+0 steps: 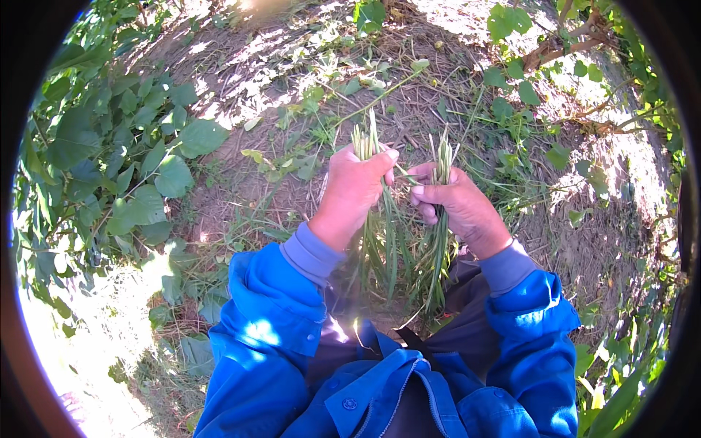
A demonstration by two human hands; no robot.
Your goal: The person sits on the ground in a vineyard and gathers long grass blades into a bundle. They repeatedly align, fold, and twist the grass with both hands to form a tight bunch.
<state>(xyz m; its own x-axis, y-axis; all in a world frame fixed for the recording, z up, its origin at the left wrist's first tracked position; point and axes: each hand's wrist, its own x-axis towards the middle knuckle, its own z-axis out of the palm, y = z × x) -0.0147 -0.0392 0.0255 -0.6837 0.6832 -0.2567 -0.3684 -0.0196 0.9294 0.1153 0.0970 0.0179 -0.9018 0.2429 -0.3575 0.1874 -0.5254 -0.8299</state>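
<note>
My left hand is closed around a bunch of long green grass-like leaves, whose pale cut ends stick up above the fist. A second, similar bunch of leaves is gripped by my right hand, with the thumb across its front. Both bunches hang down in front of my lap, tips toward me. Between the two hands a thin strand or leaf seems to run across; its exact path is partly hidden by the fingers.
Broad-leaved green plants crowd the left side. At the upper right stand woody branches with leaves. Dry soil strewn with straw and weeds lies ahead. A cut green stem rests beyond my hands.
</note>
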